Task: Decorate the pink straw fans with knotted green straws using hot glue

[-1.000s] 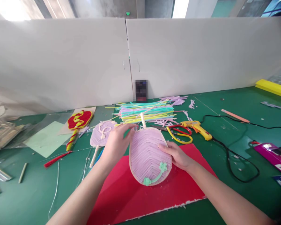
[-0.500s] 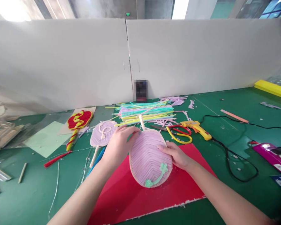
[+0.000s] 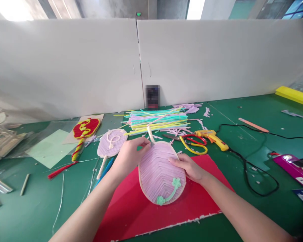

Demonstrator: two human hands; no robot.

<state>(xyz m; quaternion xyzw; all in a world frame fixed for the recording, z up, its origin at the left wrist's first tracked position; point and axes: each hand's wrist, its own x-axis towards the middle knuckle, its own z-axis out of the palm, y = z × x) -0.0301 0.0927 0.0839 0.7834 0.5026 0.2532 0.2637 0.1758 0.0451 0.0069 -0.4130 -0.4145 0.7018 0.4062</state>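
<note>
A lilac hand fan point(image 3: 158, 171), covered in ribbed fuzzy strips, is tilted above a red board point(image 3: 202, 198). Mint-green flowers on a curved stem point(image 3: 171, 193) decorate its lower right part. Its cream twisted handle point(image 3: 150, 134) points away from me. My right hand point(image 3: 190, 168) grips the right rim, thumb on the face and the other fingers mostly hidden behind. At the upper left rim, beside the base of the handle, my left hand point(image 3: 132, 151) pinches with thumb and forefinger; any small piece between the tips cannot be made out.
Behind the fan lies a pile of coloured pipe cleaners point(image 3: 159, 120). Scissors point(image 3: 194, 144) and a yellow glue gun point(image 3: 213, 137) with a black cord are to the right, near a purple power strip point(image 3: 291, 166). Another lilac fan point(image 3: 112, 144) and a red-yellow fan point(image 3: 84, 129) lie left.
The fan has tilted slightly, its handle shifting a little left and its lower edge coming nearer to me. My left fingertips remain by the handle base; my right hand keeps its grip.
</note>
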